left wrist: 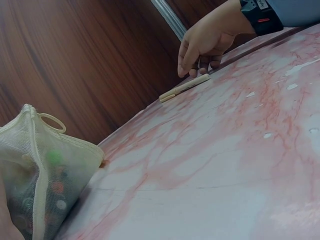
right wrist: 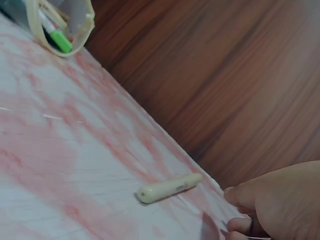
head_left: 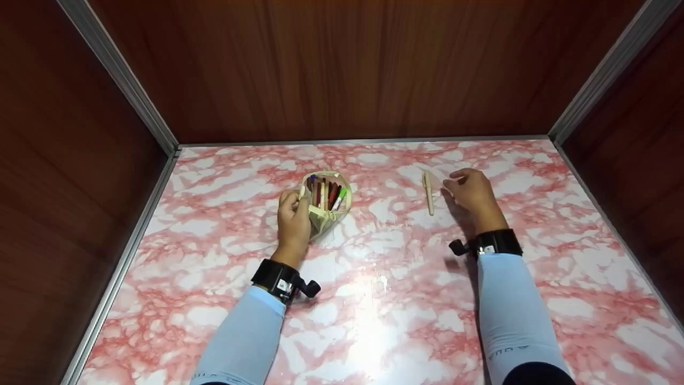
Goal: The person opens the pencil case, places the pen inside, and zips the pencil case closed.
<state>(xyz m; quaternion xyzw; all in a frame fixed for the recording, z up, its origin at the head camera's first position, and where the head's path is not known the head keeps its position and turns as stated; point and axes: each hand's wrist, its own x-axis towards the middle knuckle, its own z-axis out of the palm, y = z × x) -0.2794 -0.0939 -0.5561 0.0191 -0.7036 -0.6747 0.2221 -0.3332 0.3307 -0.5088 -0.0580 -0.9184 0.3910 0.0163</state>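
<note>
A cream mesh pencil case point(head_left: 324, 220) stands with its mouth open, several pens and markers point(head_left: 327, 193) inside, one with a bright green cap. My left hand point(head_left: 294, 222) grips the case by its left side, thumb near the rim. To the right, a cream pen point(head_left: 428, 192) with a clip lies on the table. My right hand point(head_left: 473, 191) is just right of that pen, apart from it, with fingers loosely bent and nothing held. In the left wrist view, the pen point(left wrist: 185, 88) lies below the right hand's fingertips. The right wrist view shows the pen's point(right wrist: 170, 188) rounded end.
The table point(head_left: 374, 299) has a red and white marbled top. Dark wood-grain panels point(head_left: 363, 69) wall in the back and both sides, with metal strips point(head_left: 128, 80) at the corners. Black camera bands point(head_left: 499, 242) sit on both wrists.
</note>
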